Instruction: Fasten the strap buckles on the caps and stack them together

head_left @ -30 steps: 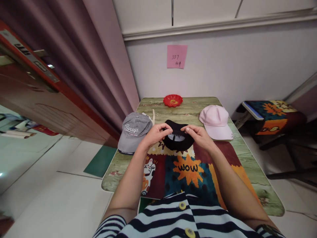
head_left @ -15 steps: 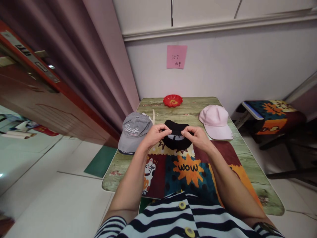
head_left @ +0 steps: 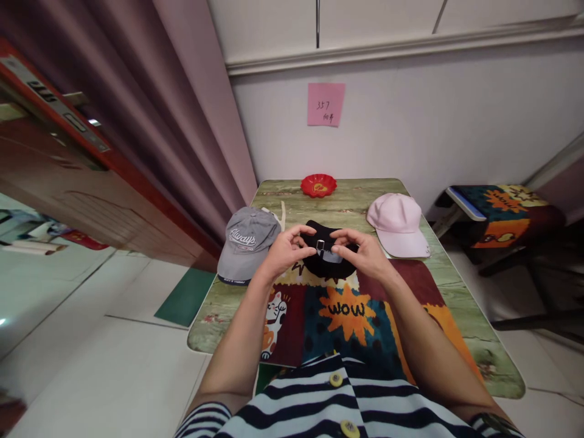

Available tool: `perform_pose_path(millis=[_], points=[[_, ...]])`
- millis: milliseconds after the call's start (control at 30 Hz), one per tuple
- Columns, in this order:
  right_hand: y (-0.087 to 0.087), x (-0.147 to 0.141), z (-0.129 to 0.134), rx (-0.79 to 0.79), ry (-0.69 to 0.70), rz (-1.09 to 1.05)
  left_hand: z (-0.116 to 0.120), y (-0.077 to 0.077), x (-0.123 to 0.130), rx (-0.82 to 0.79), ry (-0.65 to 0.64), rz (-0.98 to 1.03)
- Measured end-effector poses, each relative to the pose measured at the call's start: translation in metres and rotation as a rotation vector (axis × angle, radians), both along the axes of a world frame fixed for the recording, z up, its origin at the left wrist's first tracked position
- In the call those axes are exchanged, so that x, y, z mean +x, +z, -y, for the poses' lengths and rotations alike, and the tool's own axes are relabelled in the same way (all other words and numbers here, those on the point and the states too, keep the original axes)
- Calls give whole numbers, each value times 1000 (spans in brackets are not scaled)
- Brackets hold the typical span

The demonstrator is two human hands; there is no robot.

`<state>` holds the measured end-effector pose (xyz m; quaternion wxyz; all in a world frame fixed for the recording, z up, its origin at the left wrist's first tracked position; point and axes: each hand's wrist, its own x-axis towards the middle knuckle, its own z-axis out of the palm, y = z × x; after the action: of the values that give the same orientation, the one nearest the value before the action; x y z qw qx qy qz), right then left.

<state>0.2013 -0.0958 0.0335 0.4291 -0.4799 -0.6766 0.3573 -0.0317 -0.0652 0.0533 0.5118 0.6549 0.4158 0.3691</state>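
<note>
A black cap [head_left: 331, 267] is held between my hands over the patterned cloth, with its back strap and small metal buckle [head_left: 320, 245] facing me. My left hand [head_left: 291, 248] grips the left side of the strap area, thumb below and index finger above. On the other side of the buckle, my right hand [head_left: 358, 248] pinches the cap with thumb and bent index finger. To the left of my left hand lies a grey cap [head_left: 249, 240] with white lettering. A pale pink cap [head_left: 396, 222] rests to the right, beyond my right hand.
A red scalloped dish [head_left: 318, 186] stands at the far edge of the green wood-patterned table [head_left: 219, 316]. The colourful cloth [head_left: 347, 328] covers its near middle. An orange-brown door [head_left: 114, 188] and a curtain border the left. A covered stool [head_left: 506, 207] stands at right.
My fingers have shifted on the black cap, spreading a little apart. The metal buckle on its strap now shows between my thumbs. The other caps have not moved.
</note>
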Motion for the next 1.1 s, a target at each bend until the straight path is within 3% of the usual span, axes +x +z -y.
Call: perform_pose_path(millis=[167, 333, 567, 700, 900, 1100], points=[[3, -14, 1, 209, -10, 138, 4, -6, 6, 78, 97, -27], [-2, -20, 1, 332, -109, 198, 8, -7, 12, 112, 166, -60], [-6, -20, 0, 492, -144, 230, 14, -8, 22, -177, 197, 153], [-7, -20, 0, 524, -146, 234, 15, -8, 25, -213, 304, 209], [-10, -20, 0, 506, -134, 230, 19, -6, 29, -330, 215, 300], [-12, -20, -3, 549, -116, 275, 22, -10, 35, -381, 209, 406]])
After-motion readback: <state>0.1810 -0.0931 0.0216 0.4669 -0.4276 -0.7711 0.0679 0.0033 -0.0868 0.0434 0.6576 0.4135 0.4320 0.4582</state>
